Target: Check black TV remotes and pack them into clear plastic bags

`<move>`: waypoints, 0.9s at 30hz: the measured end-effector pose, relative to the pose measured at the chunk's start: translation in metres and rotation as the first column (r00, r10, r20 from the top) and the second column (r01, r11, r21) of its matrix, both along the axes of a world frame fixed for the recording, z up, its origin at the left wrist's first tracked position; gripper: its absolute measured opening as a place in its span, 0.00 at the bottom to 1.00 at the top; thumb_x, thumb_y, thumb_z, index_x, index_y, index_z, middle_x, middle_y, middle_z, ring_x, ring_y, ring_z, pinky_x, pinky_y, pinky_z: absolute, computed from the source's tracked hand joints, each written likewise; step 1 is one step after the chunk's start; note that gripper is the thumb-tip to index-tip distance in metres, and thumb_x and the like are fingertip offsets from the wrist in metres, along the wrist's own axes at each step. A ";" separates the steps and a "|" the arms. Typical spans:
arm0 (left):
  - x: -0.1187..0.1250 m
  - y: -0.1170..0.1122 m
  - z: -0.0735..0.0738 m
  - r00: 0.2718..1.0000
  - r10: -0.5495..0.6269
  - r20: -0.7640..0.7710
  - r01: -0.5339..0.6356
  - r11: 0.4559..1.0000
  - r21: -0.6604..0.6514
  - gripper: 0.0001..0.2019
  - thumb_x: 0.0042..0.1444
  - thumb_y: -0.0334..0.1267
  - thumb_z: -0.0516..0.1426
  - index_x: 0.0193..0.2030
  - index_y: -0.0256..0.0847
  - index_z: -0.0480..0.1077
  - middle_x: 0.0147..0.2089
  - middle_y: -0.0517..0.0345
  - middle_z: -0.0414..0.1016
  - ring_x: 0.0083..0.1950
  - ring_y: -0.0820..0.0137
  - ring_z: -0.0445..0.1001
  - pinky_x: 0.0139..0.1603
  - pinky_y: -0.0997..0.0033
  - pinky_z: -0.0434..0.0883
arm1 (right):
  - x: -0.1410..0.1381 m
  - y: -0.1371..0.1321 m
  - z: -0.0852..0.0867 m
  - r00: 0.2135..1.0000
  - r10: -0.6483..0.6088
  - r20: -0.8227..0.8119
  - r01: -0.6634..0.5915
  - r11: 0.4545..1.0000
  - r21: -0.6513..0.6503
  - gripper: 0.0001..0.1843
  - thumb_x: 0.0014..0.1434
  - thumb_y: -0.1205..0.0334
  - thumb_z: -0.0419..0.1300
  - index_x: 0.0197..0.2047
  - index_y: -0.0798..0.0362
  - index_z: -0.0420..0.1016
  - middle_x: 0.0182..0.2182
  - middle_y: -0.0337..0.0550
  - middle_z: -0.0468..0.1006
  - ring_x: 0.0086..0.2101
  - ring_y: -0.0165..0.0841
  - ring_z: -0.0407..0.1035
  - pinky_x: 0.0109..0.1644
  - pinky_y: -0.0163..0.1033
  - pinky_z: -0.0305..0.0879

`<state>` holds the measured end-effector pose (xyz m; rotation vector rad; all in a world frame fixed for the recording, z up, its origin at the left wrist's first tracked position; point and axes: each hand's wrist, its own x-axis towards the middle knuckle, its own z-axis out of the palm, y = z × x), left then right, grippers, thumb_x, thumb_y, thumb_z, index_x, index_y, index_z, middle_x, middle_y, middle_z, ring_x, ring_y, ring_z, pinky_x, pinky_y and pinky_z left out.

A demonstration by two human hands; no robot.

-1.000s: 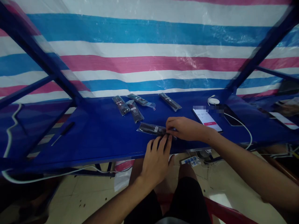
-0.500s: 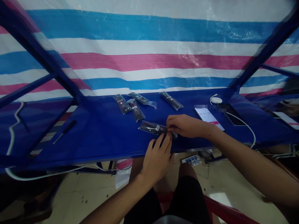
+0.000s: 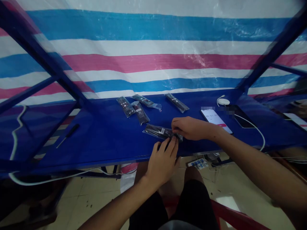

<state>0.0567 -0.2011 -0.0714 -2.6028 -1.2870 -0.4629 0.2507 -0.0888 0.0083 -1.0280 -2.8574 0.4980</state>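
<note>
A dark remote control (image 3: 155, 130) in a clear plastic bag lies near the front edge of the blue table, a small white label on its upper side. At its right end, my right hand (image 3: 190, 127) has fingers and thumb closed on the bagged remote. My left hand (image 3: 163, 160) comes in from the near side, with its fingertips gripping the same end, close to the right fingertips. Both hands partly hide that end, so the exact hold on the plastic is unclear.
Behind lie more bagged remotes: one remote (image 3: 126, 107) at left, another remote (image 3: 177, 103) at right, and others between. A screwdriver (image 3: 68, 135) rests on the left. To the right are a lit phone (image 3: 214, 119), a dark phone (image 3: 242, 117) and a white cable (image 3: 259, 132).
The view has shifted slightly. Both hands stay at the right end of the bagged remote, with only a slight shift of the left fingers.
</note>
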 end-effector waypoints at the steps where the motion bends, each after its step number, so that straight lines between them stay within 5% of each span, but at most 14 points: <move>1: 0.000 0.000 0.000 1.000 -0.002 0.001 0.002 1.000 -0.001 0.28 0.71 0.46 0.52 0.72 0.33 0.63 0.73 0.47 0.67 0.68 0.55 0.65 0.61 0.51 0.65 | 0.000 0.000 -0.001 1.000 -0.005 -0.001 0.005 1.000 -0.004 0.09 0.70 0.64 0.54 0.43 0.54 0.75 0.44 0.48 0.78 0.39 0.36 0.74 0.42 0.38 0.63; 14: -0.003 0.001 0.000 1.000 -0.017 -0.004 0.017 1.000 -0.011 0.29 0.70 0.46 0.54 0.72 0.32 0.63 0.72 0.48 0.68 0.64 0.55 0.67 0.60 0.52 0.67 | -0.002 -0.001 0.003 0.996 -0.090 0.001 0.090 0.996 0.013 0.10 0.68 0.65 0.55 0.42 0.55 0.78 0.44 0.49 0.81 0.40 0.37 0.74 0.42 0.39 0.63; 20: -0.002 0.000 -0.007 0.999 -0.025 0.020 0.024 0.999 0.049 0.27 0.71 0.45 0.52 0.72 0.32 0.64 0.70 0.45 0.70 0.70 0.58 0.64 0.63 0.56 0.65 | -0.009 -0.008 0.012 0.993 -0.108 0.050 0.104 0.992 0.074 0.15 0.69 0.50 0.60 0.42 0.52 0.81 0.41 0.47 0.83 0.39 0.40 0.76 0.36 0.39 0.59; 27: -0.003 0.000 -0.008 0.999 -0.037 0.030 0.035 0.998 0.054 0.27 0.71 0.44 0.52 0.72 0.31 0.63 0.70 0.44 0.70 0.70 0.58 0.65 0.63 0.56 0.64 | -0.024 -0.011 0.018 0.981 -0.042 0.189 0.006 0.982 0.188 0.08 0.68 0.61 0.61 0.41 0.51 0.83 0.43 0.46 0.83 0.38 0.38 0.77 0.32 0.37 0.56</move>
